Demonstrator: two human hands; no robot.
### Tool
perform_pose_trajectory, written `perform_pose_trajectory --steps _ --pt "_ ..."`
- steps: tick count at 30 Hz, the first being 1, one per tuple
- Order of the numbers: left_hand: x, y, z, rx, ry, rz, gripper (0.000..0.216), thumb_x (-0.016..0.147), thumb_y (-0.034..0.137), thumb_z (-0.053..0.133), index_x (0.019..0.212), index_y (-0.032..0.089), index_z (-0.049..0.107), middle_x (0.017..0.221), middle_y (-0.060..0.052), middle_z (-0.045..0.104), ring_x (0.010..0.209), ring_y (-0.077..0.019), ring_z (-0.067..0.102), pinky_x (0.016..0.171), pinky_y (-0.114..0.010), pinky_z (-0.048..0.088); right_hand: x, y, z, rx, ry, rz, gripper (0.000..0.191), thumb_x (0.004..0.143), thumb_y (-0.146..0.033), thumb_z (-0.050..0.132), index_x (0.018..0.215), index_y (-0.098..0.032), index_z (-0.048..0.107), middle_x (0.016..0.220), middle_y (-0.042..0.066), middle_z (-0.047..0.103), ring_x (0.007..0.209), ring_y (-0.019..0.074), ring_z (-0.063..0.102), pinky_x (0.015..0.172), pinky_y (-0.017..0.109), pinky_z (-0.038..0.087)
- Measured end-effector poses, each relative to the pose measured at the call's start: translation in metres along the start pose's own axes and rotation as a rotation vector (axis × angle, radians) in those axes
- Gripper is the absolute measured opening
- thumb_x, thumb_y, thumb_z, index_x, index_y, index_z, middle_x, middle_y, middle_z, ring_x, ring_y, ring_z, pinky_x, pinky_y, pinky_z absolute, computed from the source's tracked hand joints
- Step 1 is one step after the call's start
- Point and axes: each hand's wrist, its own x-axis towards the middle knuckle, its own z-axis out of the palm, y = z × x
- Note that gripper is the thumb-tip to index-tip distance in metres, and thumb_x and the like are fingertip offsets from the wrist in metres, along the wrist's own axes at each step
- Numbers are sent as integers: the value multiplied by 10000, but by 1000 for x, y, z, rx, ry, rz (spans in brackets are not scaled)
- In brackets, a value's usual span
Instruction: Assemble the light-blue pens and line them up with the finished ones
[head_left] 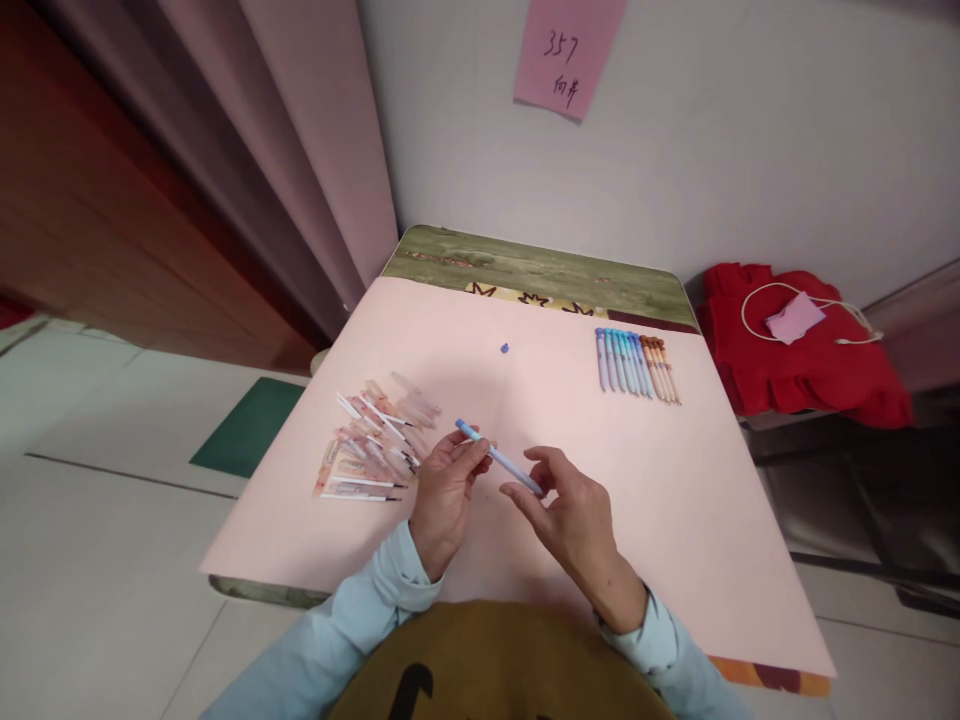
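A light blue pen (498, 458) is held slanted above the pink sheet (675, 500), between both hands. My left hand (444, 490) pinches its upper part near the blue end. My right hand (571, 515) grips the lower end with fingertips. A small blue cap (505, 348) lies alone farther back on the sheet. To the left of my left hand lies a heap of clear wrappers and thin refills (375, 440). At the back right, a neat row of blue and orange pens (636, 364) lies side by side.
The pink sheet covers a small table with a green wooden edge (540, 262) against a grey wall. A red cloth (802, 350) with a white cable and pink slip lies to the right. A pink note (566, 50) hangs on the wall. Curtains hang left.
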Motion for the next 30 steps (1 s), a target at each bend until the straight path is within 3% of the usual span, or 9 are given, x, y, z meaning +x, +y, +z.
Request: perform_pose_trajectory --steps 4,9,14,19,22,27,30 --pt "1 -2 -1 -11 2 20 330 649 180 808 928 158 632 769 2 685 718 -100 623 699 -219 459 -1 -2 4 -46 43 -18 244 890 -416 585 787 -198 619 668 -3 668 539 114 593 522 214 375" --pt "1 -2 0 5 -23 39 316 664 178 796 914 157 603 799 -12 693 768 -115 627 733 -239 457 -1 -2 6 -45 -7 18 306 941 -401 500 772 -192 647 583 2 640 452 112 545 473 226 317" --pt "-1 1 2 64 -5 60 344 653 207 805 921 158 594 792 -18 700 759 -124 625 740 -256 448 0 2 6 312 -202 207 388 970 -448 427 781 -199 656 567 -9 633 454 105 574 482 201 401" --pt "1 -1 2 73 21 63 382 626 202 816 929 164 586 760 1 691 727 -114 619 729 -250 437 0 3 6 296 -129 238 273 778 -470 702 842 -208 659 636 -10 658 530 128 587 520 221 444" --pt "2 -3 3 61 -1 39 369 621 198 815 910 158 591 772 -9 693 743 -121 620 735 -253 436 0 2 7 386 -174 300 291 842 -467 622 731 -199 643 588 0 641 487 123 578 501 225 445" --pt "0 -2 3 93 -33 28 336 649 220 800 907 148 597 783 -33 703 737 -127 611 735 -261 433 0 5 9 884 -399 539 450 872 -572 524 793 -151 662 550 3 604 424 106 539 457 226 445" --pt "1 -2 4 107 -20 40 354 644 213 803 923 150 594 773 -16 686 731 -120 604 722 -255 431 -1 8 11 911 -391 554 449 842 -576 568 821 -139 671 581 10 611 469 110 554 497 237 475"
